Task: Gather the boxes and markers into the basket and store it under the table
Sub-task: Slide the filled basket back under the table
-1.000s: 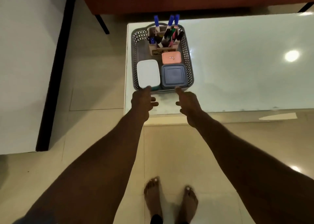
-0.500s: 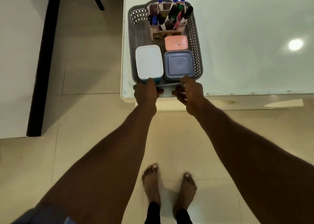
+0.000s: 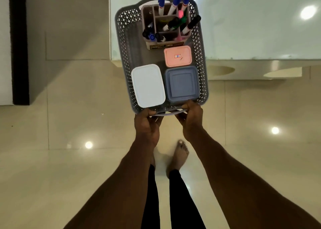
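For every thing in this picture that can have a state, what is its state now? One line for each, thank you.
Basket: held at its near rim, half past the table edge.
White box: lid on, in basket.
Blue-grey box: lid on, in basket.
Pink box: lid on, in basket.
Marker holder: upright in basket, markers standing inside.
Left hand: shut on basket rim.
Right hand: shut on basket rim.

Pink box (image 3: 178,56), lid: small white sticker with a red border bearing a blue handwritten mark, apparently "81". Marker holder (image 3: 166,25), front face: yellow-and-black printed label, lettering too small to read. No other legible text.
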